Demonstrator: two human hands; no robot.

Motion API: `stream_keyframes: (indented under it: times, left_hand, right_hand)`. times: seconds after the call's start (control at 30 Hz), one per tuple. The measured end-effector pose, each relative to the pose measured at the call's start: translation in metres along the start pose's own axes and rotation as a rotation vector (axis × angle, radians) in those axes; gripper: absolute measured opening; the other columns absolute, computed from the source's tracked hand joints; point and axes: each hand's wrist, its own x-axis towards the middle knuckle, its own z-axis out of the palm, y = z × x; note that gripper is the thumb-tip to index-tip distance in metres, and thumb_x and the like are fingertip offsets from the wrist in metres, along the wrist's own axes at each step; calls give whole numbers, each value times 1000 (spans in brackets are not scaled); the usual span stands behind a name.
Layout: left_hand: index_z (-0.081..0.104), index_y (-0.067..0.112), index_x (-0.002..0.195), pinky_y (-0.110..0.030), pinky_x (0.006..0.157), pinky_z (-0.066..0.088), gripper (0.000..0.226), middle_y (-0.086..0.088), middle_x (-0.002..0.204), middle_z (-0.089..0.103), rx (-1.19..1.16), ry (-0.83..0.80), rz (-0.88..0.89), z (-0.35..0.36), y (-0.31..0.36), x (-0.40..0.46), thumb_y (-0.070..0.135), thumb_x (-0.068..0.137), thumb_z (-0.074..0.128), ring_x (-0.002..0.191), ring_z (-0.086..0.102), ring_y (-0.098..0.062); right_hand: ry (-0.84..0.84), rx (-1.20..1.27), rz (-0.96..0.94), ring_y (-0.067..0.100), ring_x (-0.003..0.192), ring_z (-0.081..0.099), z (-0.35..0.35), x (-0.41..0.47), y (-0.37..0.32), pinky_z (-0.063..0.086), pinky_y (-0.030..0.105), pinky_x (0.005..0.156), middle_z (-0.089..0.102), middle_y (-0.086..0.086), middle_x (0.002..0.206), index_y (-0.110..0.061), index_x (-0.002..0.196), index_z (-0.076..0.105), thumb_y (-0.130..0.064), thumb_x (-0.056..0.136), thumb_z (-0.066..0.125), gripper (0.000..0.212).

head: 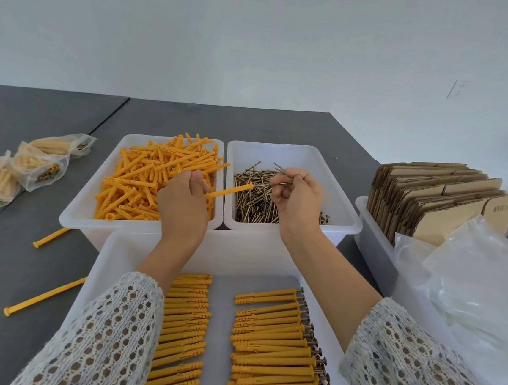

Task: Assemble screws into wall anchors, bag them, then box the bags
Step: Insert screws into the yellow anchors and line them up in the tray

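My left hand point(183, 201) grips one orange wall anchor point(231, 191), its open end pointing right over the rim between two white bins. My right hand point(297, 199) pinches a thin screw point(281, 183) above the screw bin point(343, 201), tip aimed left, a short gap from the anchor. The left bin point(90, 204) is heaped with loose orange anchors. In front of me, a white tray point(225, 282) holds two rows of assembled anchors with screw heads showing point(275, 349).
Filled plastic bags point(37, 160) lie at the far left on the grey table. Two loose anchors point(44, 296) rest left of the tray. A bin of flattened cardboard boxes point(438, 200) and a pile of clear bags point(480, 282) stand at the right.
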Motion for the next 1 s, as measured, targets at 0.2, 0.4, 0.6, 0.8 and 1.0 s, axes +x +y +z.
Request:
stream_keyframes:
  times: [0.2, 0.4, 0.6, 0.8, 1.0]
  left_hand:
    - [60, 12, 75, -34, 58, 40, 41, 4, 61, 53, -29, -50, 91, 0, -2, 0, 21, 108, 37, 55, 50, -16]
    - [63, 13, 73, -36, 56, 33, 43, -1, 56, 49, -55, -261, 266, 4, 0, -2, 33, 104, 43, 55, 46, -19]
    - [60, 16, 80, -28, 55, 33, 29, 13, 58, 50, -114, -446, 372, 7, 15, -12, 22, 105, 47, 52, 44, -6]
    - [63, 21, 92, -21, 58, 50, 22, 7, 65, 66, -184, -985, 116, -10, 41, -15, 23, 105, 45, 62, 63, -7]
    - [61, 17, 93, -34, 75, 52, 13, 0, 87, 65, 440, -1076, 409, 16, 42, -59, 25, 100, 55, 82, 64, -21]
  right_hand:
    - [-174, -178, -30, 16, 48, 51, 6, -5, 7, 45, 28, 53, 67, 12, 69, -2, 93, 58, 2, 103, 28, 32]
    - [-259, -300, -16, 15, 48, 49, 6, -7, 7, 40, 28, 51, 72, 13, 86, 5, 109, 61, -4, 105, 31, 31]
    - [-411, -473, 1, 10, 46, 43, 8, -8, 3, 35, 23, 46, 65, 7, 70, -14, 104, 72, -34, 108, 29, 49]
    - [-44, -326, 43, 13, 42, 41, -7, 11, -7, 36, 24, 45, 68, 8, 72, -10, 92, 66, -39, 108, 22, 54]
    - [15, -221, 90, 14, 43, 44, -12, 18, -7, 38, 26, 46, 58, 8, 64, -7, 84, 61, -30, 108, 26, 50]
